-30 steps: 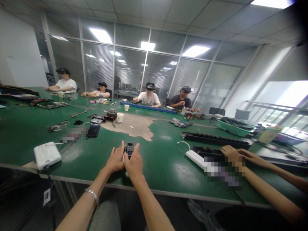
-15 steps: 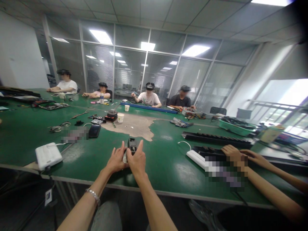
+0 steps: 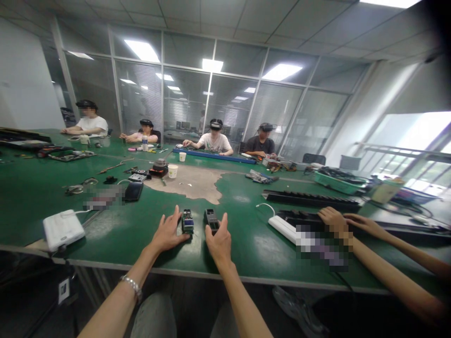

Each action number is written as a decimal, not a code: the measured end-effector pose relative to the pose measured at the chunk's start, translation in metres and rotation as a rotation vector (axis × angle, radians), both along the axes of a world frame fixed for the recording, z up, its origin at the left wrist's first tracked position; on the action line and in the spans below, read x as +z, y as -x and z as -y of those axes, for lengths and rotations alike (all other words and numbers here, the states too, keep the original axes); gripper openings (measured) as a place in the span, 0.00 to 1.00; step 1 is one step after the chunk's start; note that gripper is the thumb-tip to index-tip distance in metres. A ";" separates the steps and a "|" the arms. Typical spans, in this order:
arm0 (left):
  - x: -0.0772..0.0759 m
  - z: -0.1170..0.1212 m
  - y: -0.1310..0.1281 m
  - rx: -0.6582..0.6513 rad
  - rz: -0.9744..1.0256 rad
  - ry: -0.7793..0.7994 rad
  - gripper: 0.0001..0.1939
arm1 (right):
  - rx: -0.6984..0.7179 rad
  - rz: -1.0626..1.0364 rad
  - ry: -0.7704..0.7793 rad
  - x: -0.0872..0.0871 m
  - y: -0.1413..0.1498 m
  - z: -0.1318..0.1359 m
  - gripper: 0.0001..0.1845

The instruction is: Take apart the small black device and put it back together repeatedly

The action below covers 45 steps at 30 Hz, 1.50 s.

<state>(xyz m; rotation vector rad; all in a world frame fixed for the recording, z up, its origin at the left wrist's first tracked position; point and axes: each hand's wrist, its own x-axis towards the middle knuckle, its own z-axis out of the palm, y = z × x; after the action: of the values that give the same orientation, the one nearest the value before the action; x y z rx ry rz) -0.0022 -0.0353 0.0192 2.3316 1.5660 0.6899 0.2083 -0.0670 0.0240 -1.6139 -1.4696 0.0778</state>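
Observation:
A small circuit board (image 3: 188,222) with a blue part near its close end stands in front of me on the green table. My left hand (image 3: 169,233) is at its left side, thumb at the near end and fingers along the edge, index finger stretched out. To the right, separated by a gap, is a dark grey plastic housing (image 3: 212,219) with openings in its top. My right hand (image 3: 219,239) grips this housing at its near end between thumb and fingers, the index finger pointing upward. The fingers' undersides are hidden.
A white box (image 3: 64,229) sits left, near a black phone-like slab (image 3: 134,191). Paper cups (image 3: 172,171) stand beyond a bare worn patch (image 3: 197,185). At right, a co-worker's hands (image 3: 333,220) rest by black strips (image 3: 310,201) and a white bar (image 3: 283,229). Several people sit opposite.
The grey housing and the circuit board, close together before, are now apart. My right hand has moved right with the housing; my left hand stays by the board. The view has shifted slightly.

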 end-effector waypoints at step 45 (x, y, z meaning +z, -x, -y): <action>-0.005 0.001 0.001 0.023 0.067 -0.045 0.59 | 0.193 -0.179 -0.013 0.042 0.065 -0.009 0.41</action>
<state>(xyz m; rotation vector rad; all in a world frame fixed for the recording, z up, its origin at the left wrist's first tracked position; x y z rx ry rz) -0.0028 -0.0361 0.0141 2.3005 1.5671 0.8079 0.1430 -0.0584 0.0658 -1.4122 -1.4788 0.3135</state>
